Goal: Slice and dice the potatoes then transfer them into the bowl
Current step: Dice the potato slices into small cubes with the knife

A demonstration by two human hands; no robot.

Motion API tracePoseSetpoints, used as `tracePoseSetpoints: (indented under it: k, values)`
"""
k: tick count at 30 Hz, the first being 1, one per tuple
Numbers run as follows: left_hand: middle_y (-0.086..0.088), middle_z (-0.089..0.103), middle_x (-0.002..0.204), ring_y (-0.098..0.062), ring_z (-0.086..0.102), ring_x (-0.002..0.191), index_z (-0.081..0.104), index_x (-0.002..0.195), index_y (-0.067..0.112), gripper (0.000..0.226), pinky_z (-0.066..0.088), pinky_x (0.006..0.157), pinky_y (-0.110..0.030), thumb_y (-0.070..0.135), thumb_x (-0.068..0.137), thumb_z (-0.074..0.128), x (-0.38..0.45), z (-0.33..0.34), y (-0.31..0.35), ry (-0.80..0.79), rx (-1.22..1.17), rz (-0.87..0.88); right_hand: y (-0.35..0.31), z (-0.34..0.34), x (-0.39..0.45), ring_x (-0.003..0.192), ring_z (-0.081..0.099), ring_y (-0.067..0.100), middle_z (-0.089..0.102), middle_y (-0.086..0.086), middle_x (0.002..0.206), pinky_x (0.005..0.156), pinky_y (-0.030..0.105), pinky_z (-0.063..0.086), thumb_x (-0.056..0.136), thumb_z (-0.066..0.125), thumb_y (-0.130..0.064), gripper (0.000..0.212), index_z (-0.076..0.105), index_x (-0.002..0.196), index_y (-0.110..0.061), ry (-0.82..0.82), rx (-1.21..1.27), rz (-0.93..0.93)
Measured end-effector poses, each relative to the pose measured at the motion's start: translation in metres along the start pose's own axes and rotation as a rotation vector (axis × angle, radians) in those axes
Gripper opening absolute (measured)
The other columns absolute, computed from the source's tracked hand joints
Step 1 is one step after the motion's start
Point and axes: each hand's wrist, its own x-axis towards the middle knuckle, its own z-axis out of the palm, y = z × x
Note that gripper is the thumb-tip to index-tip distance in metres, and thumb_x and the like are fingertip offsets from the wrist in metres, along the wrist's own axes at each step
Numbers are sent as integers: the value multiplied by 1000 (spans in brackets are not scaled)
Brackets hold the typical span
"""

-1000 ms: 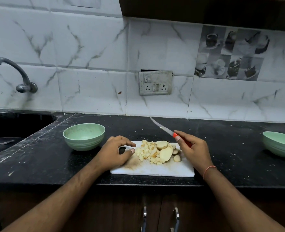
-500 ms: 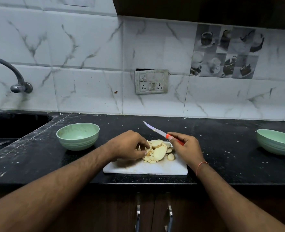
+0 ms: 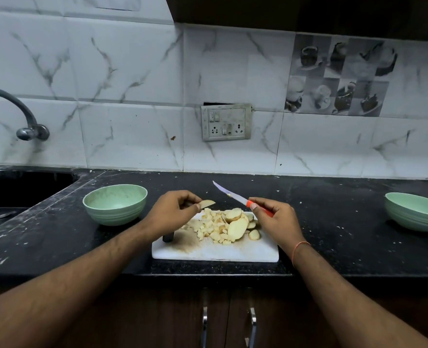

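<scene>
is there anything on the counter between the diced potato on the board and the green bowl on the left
Only the left hand, which holds a potato slice over the board's left end, between the diced potato on the cutting board and the left bowl. The strip of counter between board and bowl shows nothing else.

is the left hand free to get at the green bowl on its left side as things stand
Probably yes: bare counter lies between the left hand and the green bowl, though its fingers already pinch a potato slice.
</scene>
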Motion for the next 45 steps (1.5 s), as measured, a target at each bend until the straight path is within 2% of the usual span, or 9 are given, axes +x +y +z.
tracePoseSetpoints:
  k: [4, 8, 12, 18, 23, 28, 37, 40, 45]
  values:
    - [-6, 72, 63, -26, 62, 57, 76, 97, 16, 4, 51, 64, -29, 18, 98, 73, -21, -14, -11, 23, -194, -145, -3, -2, -3, 93, 73, 3, 77, -20, 97, 88, 41, 61, 92, 77, -33, 17, 81, 108, -35, -5, -10, -1]
    - [-23, 73, 78, -12, 61, 61, 78, 99, 7, 6, 48, 58, -16, 10, 97, 74, -42, -16, -23, 127, -389, -250, -12, -2, -13, 96, 71, 0, 77, -20, 99, 86, 36, 61, 92, 77, -33, 19, 81, 111, -32, 85, -124, -121]
    - [-4, 78, 83, -14, 65, 69, 77, 105, 7, 8, 54, 63, -22, 10, 99, 72, -42, -12, -33, 204, -493, -285, -31, 4, -33, 89, 70, -1, 76, -20, 102, 78, 35, 62, 92, 71, -45, 28, 78, 116, -33, 80, -317, -262]
    - [-10, 73, 80, -18, 62, 70, 76, 102, 10, 5, 55, 70, -28, 11, 99, 73, -39, -12, -39, 228, -519, -295, -89, 39, -80, 84, 68, 11, 75, -15, 92, 65, 35, 57, 96, 54, -53, 28, 73, 108, -36, -95, -695, -393]
    - [-19, 71, 72, -26, 64, 59, 73, 110, 11, 14, 54, 74, -36, 7, 97, 70, -45, -12, -35, 165, -458, -222, -112, 56, -99, 80, 63, 26, 65, -1, 79, 57, 35, 41, 98, 39, -50, 28, 58, 96, -28, -381, -940, -242]
    - [-2, 76, 72, -15, 70, 62, 78, 112, 27, 25, 60, 78, -36, 11, 95, 69, -46, -10, -38, 149, -262, -186, -115, 58, -95, 83, 65, 27, 68, 0, 84, 59, 34, 42, 98, 39, -44, 29, 64, 105, -30, -337, -1015, -170]
    - [22, 73, 88, 13, 62, 72, 86, 100, 35, 23, 37, 60, 2, 22, 88, 70, -44, -7, -33, 121, 178, -192, -119, 55, -94, 88, 64, 19, 71, -7, 86, 67, 33, 53, 98, 45, -46, 32, 68, 117, -34, -271, -853, -59]
    - [19, 79, 105, 6, 65, 83, 85, 102, 36, 23, 42, 72, -4, 25, 88, 70, -42, -6, -36, 124, 227, -202, -124, 62, -98, 91, 64, 24, 69, -5, 87, 68, 33, 52, 97, 44, -44, 30, 66, 113, -34, -277, -848, -64]
    - [22, 79, 103, 4, 69, 98, 86, 99, 36, 21, 47, 79, -11, 30, 85, 71, -40, -5, -39, 118, 242, -218, -135, 79, -100, 94, 64, 28, 68, -1, 92, 63, 34, 37, 95, 45, -36, 24, 65, 105, -28, -293, -906, -87]
